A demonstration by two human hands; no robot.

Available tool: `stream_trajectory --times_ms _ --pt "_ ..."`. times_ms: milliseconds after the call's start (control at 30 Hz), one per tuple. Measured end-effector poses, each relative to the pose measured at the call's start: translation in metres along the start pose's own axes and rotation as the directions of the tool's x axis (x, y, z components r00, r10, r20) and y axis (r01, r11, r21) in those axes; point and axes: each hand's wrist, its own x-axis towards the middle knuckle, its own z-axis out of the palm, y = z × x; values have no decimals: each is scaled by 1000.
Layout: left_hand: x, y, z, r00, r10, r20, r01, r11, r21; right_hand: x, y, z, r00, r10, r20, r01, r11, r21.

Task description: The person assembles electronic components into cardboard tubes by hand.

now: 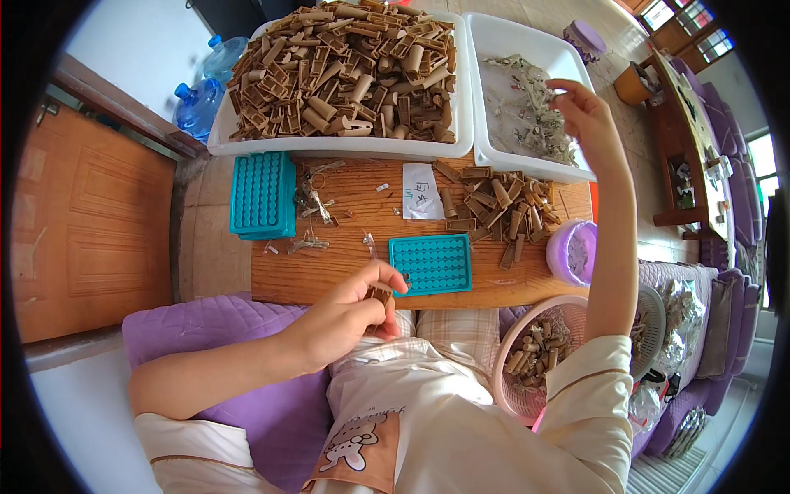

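Nearest, at lower centre of the frame, a brown shell (pixel 378 293) is gripped in the left hand (pixel 350 311), thumb and fingers wrapped round it; it's held up above the lap, just off the near-left corner of the teal tray (pixel 436 265). Prob. v. light, stiff plastic, thin-walled, a bit slick; best held by the long sides, w/ little squeeze, as edges could crack. Long axis runs approx. up-down in frame, slightly tilted; which end leads can't be told, as much is covered by fingers. Farther, upper right, the right hand (pixel 586 123) is raised over the white tub (pixel 535 166), thumb + fingertips brought close by the thin wires (pixel 531 107); whether anything's pinched can't be told. Wires prob. soft, featherweight, easily snagged; best taken singly, near one end.
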Motion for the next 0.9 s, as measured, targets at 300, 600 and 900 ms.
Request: stream_trajectory --times_ms 300,600,900 --pt "-8 17 2 801 598 29 -514 661 548 -131 -56 127 929 -192 317 122 966 229" --pt "-9 19 -2 808 588 -24 -467 666 582 -151 -46 151 957 -285 57 277 954 114" --pt "-8 16 -1 835 547 53 -458 640 616 -155 -41 153 848 -522 -89 527 849 34"
